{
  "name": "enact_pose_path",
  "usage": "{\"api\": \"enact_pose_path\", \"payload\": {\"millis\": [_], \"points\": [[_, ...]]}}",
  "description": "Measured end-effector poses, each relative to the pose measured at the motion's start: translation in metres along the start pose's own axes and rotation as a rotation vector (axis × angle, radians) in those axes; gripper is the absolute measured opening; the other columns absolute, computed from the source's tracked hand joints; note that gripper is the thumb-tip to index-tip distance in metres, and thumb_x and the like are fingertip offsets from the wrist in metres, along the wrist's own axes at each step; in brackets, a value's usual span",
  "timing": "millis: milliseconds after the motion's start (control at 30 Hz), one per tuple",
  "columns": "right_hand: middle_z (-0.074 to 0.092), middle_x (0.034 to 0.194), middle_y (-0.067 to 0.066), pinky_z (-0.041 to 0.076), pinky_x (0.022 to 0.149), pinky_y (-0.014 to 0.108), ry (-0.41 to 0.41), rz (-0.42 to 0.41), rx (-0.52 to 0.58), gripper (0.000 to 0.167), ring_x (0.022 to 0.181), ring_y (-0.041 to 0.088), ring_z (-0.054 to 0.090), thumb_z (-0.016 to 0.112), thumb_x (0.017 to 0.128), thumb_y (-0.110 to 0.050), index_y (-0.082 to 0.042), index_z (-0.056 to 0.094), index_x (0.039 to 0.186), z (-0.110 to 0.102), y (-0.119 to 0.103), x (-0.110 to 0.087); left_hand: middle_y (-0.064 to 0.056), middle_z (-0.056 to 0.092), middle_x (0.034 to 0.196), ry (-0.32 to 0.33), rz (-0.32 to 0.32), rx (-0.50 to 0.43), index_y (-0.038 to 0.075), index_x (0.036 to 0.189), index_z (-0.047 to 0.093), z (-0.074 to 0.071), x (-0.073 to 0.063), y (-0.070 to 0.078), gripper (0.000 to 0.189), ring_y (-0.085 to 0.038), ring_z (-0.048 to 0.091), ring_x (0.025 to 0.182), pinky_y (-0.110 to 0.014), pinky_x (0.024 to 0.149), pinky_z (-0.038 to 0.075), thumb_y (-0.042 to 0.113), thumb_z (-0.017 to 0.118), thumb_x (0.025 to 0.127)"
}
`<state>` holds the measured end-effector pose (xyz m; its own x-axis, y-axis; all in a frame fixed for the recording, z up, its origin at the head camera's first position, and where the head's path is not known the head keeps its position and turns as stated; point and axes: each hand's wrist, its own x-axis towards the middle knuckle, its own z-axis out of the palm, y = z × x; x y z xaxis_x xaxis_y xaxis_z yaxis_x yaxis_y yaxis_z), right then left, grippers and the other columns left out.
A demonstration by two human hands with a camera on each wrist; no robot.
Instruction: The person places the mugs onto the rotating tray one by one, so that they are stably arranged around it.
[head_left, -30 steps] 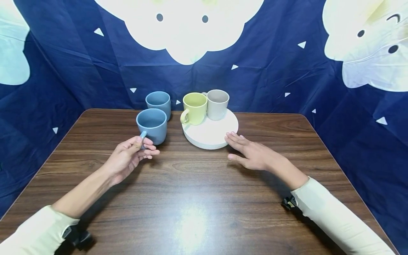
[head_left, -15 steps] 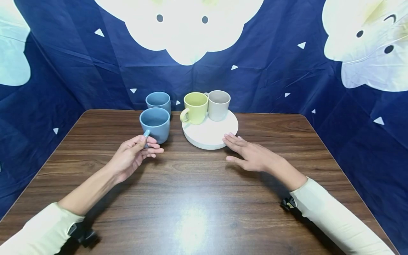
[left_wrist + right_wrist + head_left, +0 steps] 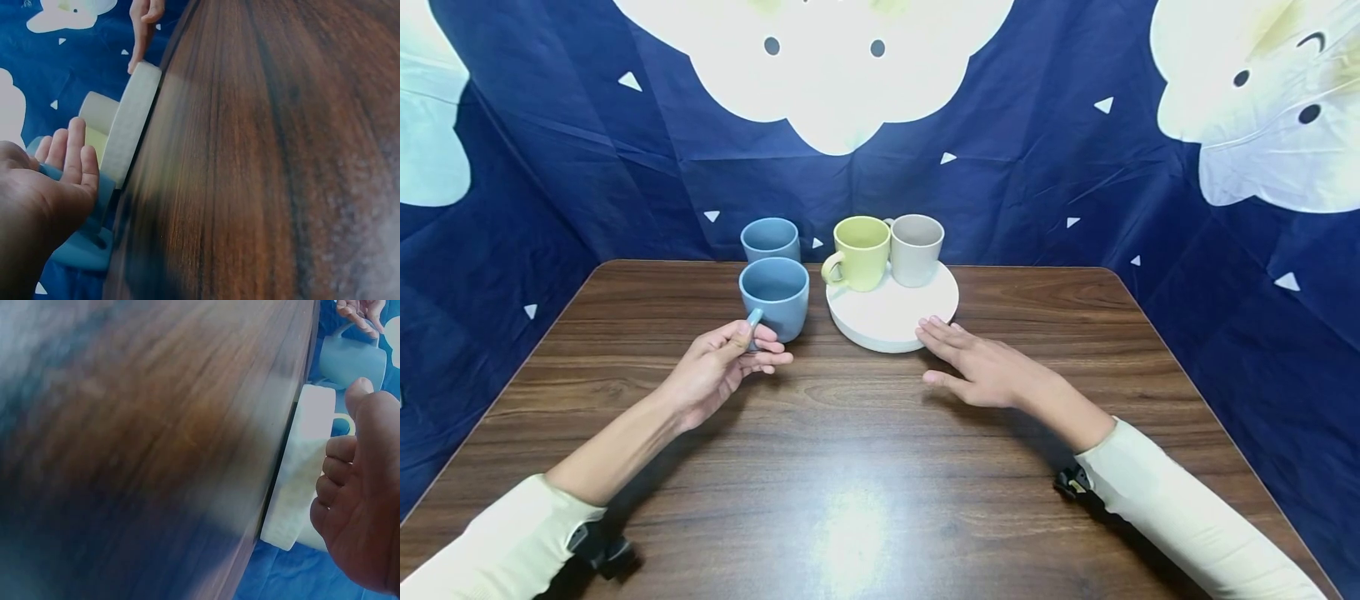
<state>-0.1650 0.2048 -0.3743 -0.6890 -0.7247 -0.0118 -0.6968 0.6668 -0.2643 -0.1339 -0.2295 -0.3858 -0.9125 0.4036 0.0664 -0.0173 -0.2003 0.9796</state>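
In the head view my left hand (image 3: 718,371) pinches the handle of a blue mug (image 3: 786,312) between thumb and fingers. The mug is upright, close over the table and left of a round white tray (image 3: 883,325). My right hand (image 3: 985,362) lies with straight fingers at the tray's near right rim. On the tray's back part, a yellow-green mug (image 3: 867,260) and a grey mug (image 3: 917,257) stand side by side. The right wrist view shows the held blue mug (image 3: 351,362) beyond the tray (image 3: 300,469), with my right hand (image 3: 369,494) along its side.
A second blue mug (image 3: 770,237) stands at the table's back edge, partly hidden behind the held one. The brown wooden table (image 3: 865,450) spreads out in front of the tray. A dark blue cloth (image 3: 1030,192) with white cloud shapes hangs behind it.
My left hand has carried the blue mug to the right, nearer the tray. My right hand has shifted slightly left along the tray's rim.
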Motion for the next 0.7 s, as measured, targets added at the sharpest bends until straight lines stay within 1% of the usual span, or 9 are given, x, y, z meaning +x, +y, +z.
{"api": "enact_pose_path", "payload": {"millis": [300,433,567,633,700], "points": [[0.022,0.189,0.012,0.025,0.144,0.053,-0.006,0.000,-0.009,0.078,0.177,0.031,0.022,0.055,0.118,-0.051,-0.010,0.030,0.179,0.001,-0.004,0.001,-0.003,0.085,0.120,-0.010,0.004,0.017,0.008,0.125,0.070,0.004,0.003,0.001,0.036,-0.014,0.083,0.119,-0.025,0.099,0.064,0.034,0.045,0.123],[0.022,0.189,0.012,0.025,0.144,0.052,-0.010,0.006,-0.014,0.078,0.177,0.030,0.021,0.055,0.118,-0.052,-0.010,0.029,0.179,0.001,-0.006,0.002,-0.002,0.085,0.120,-0.012,0.006,0.013,0.005,0.127,0.069,0.006,0.006,0.002,0.038,-0.014,0.083,0.120,-0.026,0.101,0.065,0.035,0.045,0.123],[0.021,0.189,0.012,0.025,0.144,0.052,-0.013,0.017,-0.012,0.078,0.177,0.030,0.021,0.054,0.119,-0.052,-0.010,0.028,0.179,0.002,-0.008,0.003,-0.004,0.085,0.120,-0.012,0.002,0.000,-0.001,0.129,0.066,0.007,0.008,0.002,0.042,-0.014,0.083,0.119,-0.026,0.100,0.065,0.036,0.046,0.122],[0.021,0.189,0.012,0.025,0.144,0.053,-0.014,0.022,-0.014,0.079,0.178,0.031,0.020,0.053,0.119,-0.053,-0.010,0.027,0.180,0.003,-0.009,0.004,-0.003,0.086,0.119,-0.013,0.000,-0.006,-0.001,0.129,0.066,0.008,0.010,0.002,0.043,-0.014,0.083,0.119,-0.026,0.099,0.064,0.036,0.046,0.122],[0.020,0.190,0.012,0.027,0.143,0.055,-0.012,0.027,-0.015,0.079,0.177,0.031,0.020,0.052,0.119,-0.054,-0.011,0.027,0.180,0.004,-0.010,0.004,-0.002,0.086,0.118,-0.013,-0.001,-0.013,0.002,0.128,0.068,0.008,0.011,0.001,0.041,-0.013,0.084,0.118,-0.025,0.098,0.064,0.036,0.046,0.122]]}}
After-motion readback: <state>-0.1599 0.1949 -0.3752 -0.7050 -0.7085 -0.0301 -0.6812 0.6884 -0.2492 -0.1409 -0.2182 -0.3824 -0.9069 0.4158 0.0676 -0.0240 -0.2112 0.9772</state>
